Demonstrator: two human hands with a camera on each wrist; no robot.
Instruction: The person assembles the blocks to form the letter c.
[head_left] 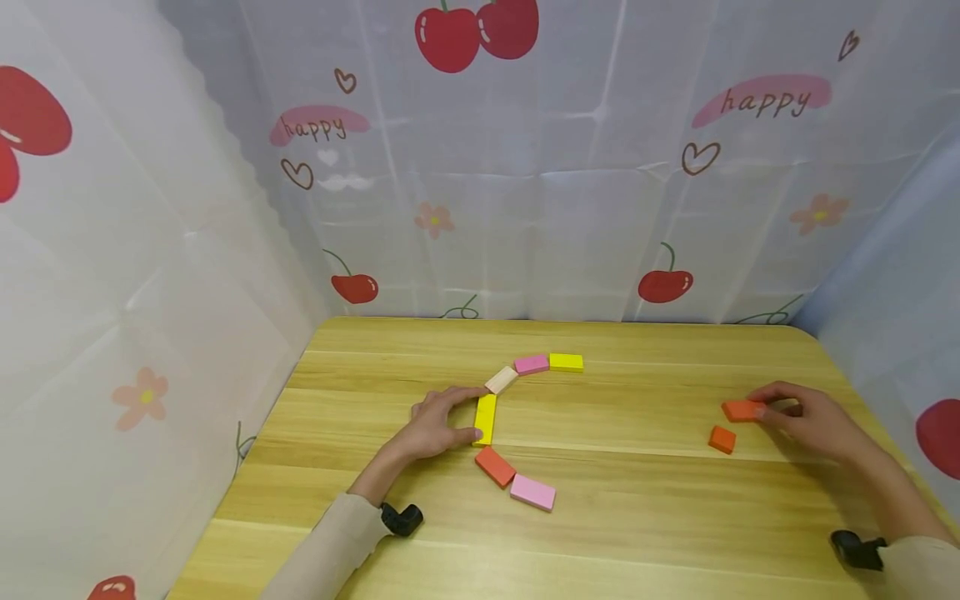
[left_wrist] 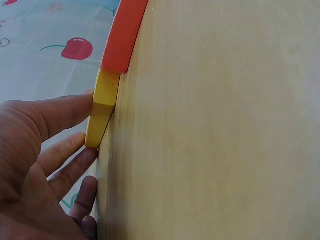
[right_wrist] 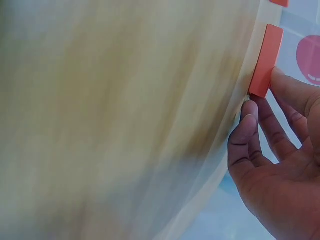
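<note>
In the head view six flat blocks lie end to end in a curve open to the right. At its left side is a yellow block (head_left: 486, 418), which my left hand (head_left: 435, 425) holds lengthwise between thumb at the near end and a finger at the far end. A red block (left_wrist: 122, 42) adjoins this yellow block's near end in the left wrist view. Far to the right, my right hand (head_left: 813, 421) pinches an orange block (head_left: 741, 411) between thumb and fingers. A second, shorter-looking orange block (head_left: 722, 439) lies just in front of it.
Beyond the yellow block, the curve continues with a pale wood block (head_left: 502, 380), a pink block (head_left: 532, 364) and another yellow block (head_left: 566, 362). A light pink block (head_left: 533, 492) forms its near end. Patterned curtains (head_left: 525, 200) surround the wooden table (head_left: 637, 517) at back and sides.
</note>
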